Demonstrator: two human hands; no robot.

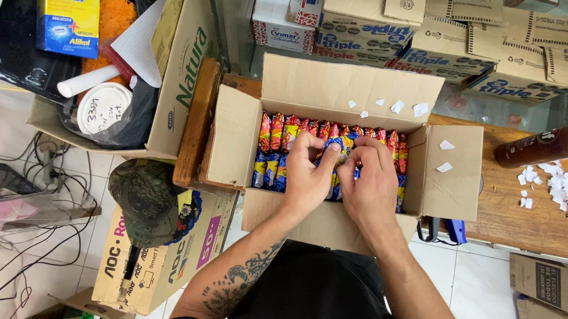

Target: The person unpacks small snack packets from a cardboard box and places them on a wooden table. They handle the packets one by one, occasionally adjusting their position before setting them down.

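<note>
- Two bare hands meet inside an open corrugated cardboard box on the wooden table.
- Left hand and right hand both pinch one glossy blue-and-yellow snack packet, fingers curled tightly around it.
- Shiny red and orange packets stand upright in a packed row behind.
- Torn white paper scraps lie beside a brown pump bottle.

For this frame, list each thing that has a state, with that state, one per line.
Cardboard box: flaps open, filled with upright snack packets.
Snack packets: sealed, standing in a row.
Blue packet: pinched by both hands.
Left hand: gripping packet.
Right hand: gripping packet.
Brown pump bottle: lying on wooden table.
</note>
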